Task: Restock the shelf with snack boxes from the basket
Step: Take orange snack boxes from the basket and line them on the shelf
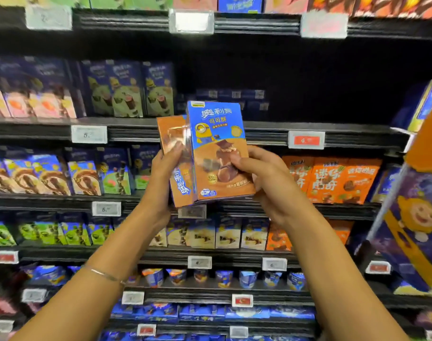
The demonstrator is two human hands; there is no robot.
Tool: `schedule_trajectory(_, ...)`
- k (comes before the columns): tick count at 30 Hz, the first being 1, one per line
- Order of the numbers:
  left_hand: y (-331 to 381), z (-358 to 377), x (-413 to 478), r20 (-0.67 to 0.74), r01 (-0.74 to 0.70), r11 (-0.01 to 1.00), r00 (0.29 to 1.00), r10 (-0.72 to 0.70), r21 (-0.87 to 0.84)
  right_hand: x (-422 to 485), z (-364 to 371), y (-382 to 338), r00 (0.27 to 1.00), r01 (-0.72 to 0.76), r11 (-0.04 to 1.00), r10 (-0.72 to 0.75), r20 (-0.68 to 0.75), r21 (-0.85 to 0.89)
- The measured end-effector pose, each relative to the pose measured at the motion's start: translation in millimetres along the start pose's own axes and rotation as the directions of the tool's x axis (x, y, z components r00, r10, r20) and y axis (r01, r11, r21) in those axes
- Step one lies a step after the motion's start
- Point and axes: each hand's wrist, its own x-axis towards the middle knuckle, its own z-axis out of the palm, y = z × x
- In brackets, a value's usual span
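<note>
Two snack boxes are held side by side, touching, before a shelf [264, 136]. The orange box [172, 136] is gripped by the left hand [164, 166], the blue box [217, 148] by the right hand [256, 168]. Placing seems in hand; next, both should be raised upright into the dark gap [308, 94] behind.

The black shelf [136, 135] has several tiers, with price tags [89, 134] clipped to the front edges. Pink boxes [38, 104] and green boxes [129, 94] stand upright on one tier. Orange boxes [333, 179] stand on the next down, cream boxes [227, 233] below those, and cups [222, 278] lower still.
</note>
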Motion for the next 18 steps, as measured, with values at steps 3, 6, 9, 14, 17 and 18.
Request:
schedule_trajectory(3, 15.2, -23.8, 28.1, 0.044, -0.083, 0.996, 0.996, 0.082, 0.016, 36.7, 3.7, -13.4, 0.998, 0.000, 0.998, 0.003, -0.060, 0.058)
schedule_trajectory(6, 30.5, -49.8, 50.4, 0.067, -0.134, 0.991, 0.989, 0.132, 0.022, 79.9, 1.9, -21.3, 0.991, -0.018, 0.998, 0.027, -0.134, 0.067)
schedule_trajectory(9, 50.2, -69.4, 68.6, 0.073, -0.173, 0.985, 0.982, 0.173, 0.001, 124.5, 2.0, -25.4, 0.980, 0.000, 1.000, 0.000, -0.200, -0.004)
schedule_trajectory(14, 83.9, -65.4, 91.3, 0.111, -0.218, 0.976, 0.970, 0.216, 0.012, 199.7, 7.6, -34.4, 0.970, -0.005, 0.994, -0.023, -0.243, -0.112)
schedule_trajectory(17, 94.2, -56.4, 101.3, 0.123, -0.270, 0.962, 0.957, 0.262, 0.053, 245.4, 9.5, -38.0, 0.961, -0.024, 0.992, -0.012, -0.277, -0.125)
schedule_trajectory(18, 97.1, -53.9, 103.8, 0.116, -0.279, 0.959, 0.955, 0.272, 0.054, 259.7, 11.4, -35.9, 0.956, -0.028, 0.987, -0.020, -0.292, -0.160)
